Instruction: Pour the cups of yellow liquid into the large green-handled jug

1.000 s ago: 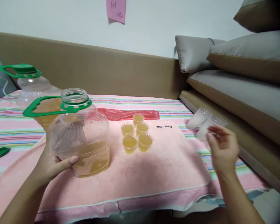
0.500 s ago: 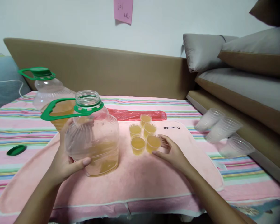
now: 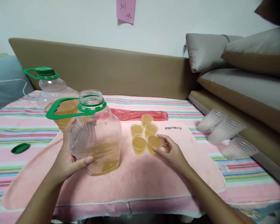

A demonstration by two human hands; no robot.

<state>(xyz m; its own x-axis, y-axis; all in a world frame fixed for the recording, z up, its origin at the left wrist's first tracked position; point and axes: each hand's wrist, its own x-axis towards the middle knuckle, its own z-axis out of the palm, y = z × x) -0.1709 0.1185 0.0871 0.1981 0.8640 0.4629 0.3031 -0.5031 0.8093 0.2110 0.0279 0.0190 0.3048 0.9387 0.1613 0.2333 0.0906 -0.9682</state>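
- Your left hand (image 3: 68,160) is wrapped around the side of the open jug (image 3: 95,137), thumb across its front, fingers clamped on the clear wall. The jug stands upright on the pink towel (image 3: 135,177), left of the towel's middle, holding yellow liquid in its lower part.
- The jug's green handle ring (image 3: 67,109) sticks out left from the uncapped neck.
- Your right hand (image 3: 171,152) has its fingertips closed lightly around the near-right cup (image 3: 155,143), gripping its rim and side. The cup sits on the towel near its centre and is filled with yellow liquid.
- Four more filled cups (image 3: 142,130) stand packed tight against it, to its left and behind. They leave no gap on that side; only the cup's right and near sides are free.
- The jug stands just left of the cluster, close to the near-left cup.
- A second jug (image 3: 52,93), capped green, stands behind the open one toward the far-left corner of the striped cloth (image 3: 21,124).
- A loose green cap (image 3: 20,148) lies on the stripes near the left edge.
- A red plastic bag (image 3: 140,114) lies flat along the towel's far edge.
- Empty clear cups (image 3: 226,132) lie tipped over at the right edge, well apart from your hand.
- Text: the towel's far-right corner has a printed label (image 3: 174,128), seen upside down; I can't make it out with certainty.
- The pink note (image 3: 126,11) on the wall reads "301"; its second line is not legible.
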